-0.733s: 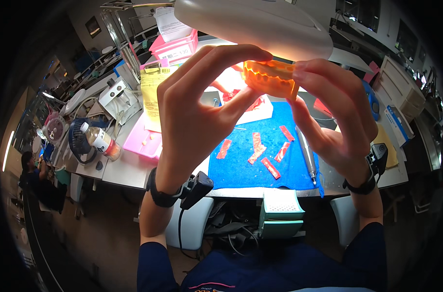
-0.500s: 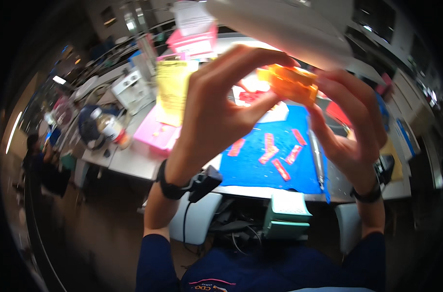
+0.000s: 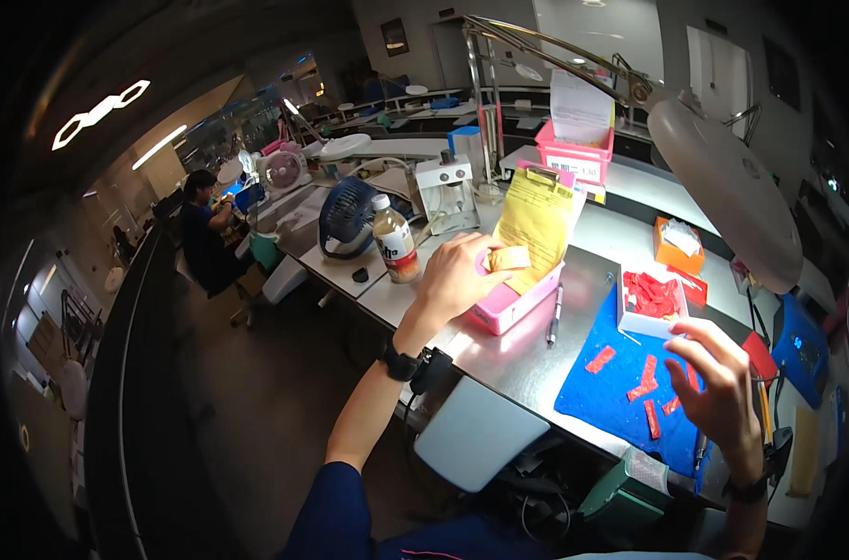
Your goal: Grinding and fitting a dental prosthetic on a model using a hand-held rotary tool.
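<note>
My left hand pinches a small yellow-orange block between thumb and fingers, above a pink tray. A yellow sheet on a clipboard leans at the back of that tray. Over the right side of a blue cloth, my right hand is open, its fingers curved apart and nothing visible between them. Several flat red strips lie scattered on the cloth. At its far edge stands a white box filled with red pieces, close to the right fingertips.
Left of the tray stand a drink bottle and a dark fan. A pen lies right of the tray. A large white lamp head hangs over the right side. An orange box sits farther back. Another person sits far left.
The view has swung left. The block was held up between both hands before the lamp; now only my left hand has it, over the pink tray. My right hand has let go.
</note>
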Available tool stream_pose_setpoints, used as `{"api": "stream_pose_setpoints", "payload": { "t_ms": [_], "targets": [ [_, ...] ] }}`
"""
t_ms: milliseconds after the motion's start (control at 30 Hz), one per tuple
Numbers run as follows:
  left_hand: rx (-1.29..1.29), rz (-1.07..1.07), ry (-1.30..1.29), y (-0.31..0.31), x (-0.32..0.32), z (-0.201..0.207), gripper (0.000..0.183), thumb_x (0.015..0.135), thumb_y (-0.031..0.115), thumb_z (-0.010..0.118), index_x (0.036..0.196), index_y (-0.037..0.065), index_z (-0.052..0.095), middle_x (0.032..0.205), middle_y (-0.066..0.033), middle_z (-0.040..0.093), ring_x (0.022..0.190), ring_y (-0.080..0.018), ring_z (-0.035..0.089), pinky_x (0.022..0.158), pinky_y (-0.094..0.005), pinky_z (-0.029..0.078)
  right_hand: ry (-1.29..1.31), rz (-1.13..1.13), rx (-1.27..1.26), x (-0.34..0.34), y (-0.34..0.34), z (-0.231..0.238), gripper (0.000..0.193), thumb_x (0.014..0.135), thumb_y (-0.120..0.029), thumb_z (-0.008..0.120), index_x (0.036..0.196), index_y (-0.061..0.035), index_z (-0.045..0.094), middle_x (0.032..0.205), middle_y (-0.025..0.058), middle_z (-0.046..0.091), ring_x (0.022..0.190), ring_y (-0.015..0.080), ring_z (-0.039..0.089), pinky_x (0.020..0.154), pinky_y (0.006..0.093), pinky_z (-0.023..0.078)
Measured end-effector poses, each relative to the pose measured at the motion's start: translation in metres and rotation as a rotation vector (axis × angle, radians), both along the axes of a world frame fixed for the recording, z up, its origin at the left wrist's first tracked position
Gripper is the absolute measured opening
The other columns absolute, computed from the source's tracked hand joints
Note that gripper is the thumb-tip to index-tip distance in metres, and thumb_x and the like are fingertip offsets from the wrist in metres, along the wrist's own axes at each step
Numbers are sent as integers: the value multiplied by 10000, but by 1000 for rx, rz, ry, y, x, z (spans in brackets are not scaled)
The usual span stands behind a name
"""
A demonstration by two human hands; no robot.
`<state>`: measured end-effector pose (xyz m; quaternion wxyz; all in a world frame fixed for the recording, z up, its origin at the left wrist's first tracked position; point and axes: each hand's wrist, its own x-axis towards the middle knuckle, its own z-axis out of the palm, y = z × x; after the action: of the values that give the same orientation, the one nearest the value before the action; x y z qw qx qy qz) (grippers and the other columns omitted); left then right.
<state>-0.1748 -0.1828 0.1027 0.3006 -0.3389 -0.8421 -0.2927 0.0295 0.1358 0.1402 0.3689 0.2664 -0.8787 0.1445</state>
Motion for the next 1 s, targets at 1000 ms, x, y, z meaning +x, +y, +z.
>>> {"api": "stream_pose_setpoints", "payload": {
  "t_ms": [1000],
  "targets": [
    [-22, -53, -449, 21, -44, -64, 285, 887, 198, 721, 1029, -46, 690, 875, -141, 734, 783, -180, 683, 721, -330, 532, -241, 25, 116, 16, 40, 1, 65, 809, -105, 677, 826, -60, 634, 884, 79, 652, 786, 290, 670, 661, 394, 540]
  ]
}}
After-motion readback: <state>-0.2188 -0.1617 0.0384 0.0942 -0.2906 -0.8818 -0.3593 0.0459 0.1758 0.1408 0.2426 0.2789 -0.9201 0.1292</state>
